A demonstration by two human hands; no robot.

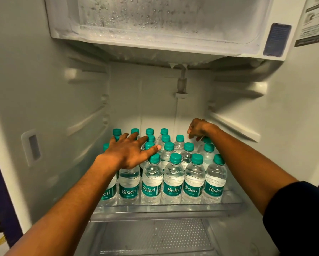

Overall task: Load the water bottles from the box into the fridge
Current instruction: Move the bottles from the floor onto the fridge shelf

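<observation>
- The small clear plastic water bottles (173, 180) with teal screw caps and teal Bisleri labels stand upright in tight rows on the clear glass shelf (166, 207) low in the white fridge (53, 111); I count six across the front row, and further rows run back toward the rear wall.
- My left hand (126, 154) lies palm down over the caps on the left side of the block, fingers straight and spread, thumb stretched toward the middle; it presses or rests on the tops and grips nothing.
- My right hand (198, 129) is at the back right corner of the block, fingers curled downward around the teal cap of the rearmost bottle (206, 140) in the right column; I take it as pinching that bottle's top, though the fingertips are partly hidden from me.
- A dark sleeve (301, 215) covers my right upper arm at the frame's edge.
- Above the bottles hangs the frosted white freezer compartment (164, 24), its inside coated with ice.
- A blue sticker (277, 39) sits on the freezer's right front corner.
- Below the shelf I see a clear drawer cover with a dotted texture (155, 235).
- Moulded shelf rails (84, 74) line both side walls.
</observation>
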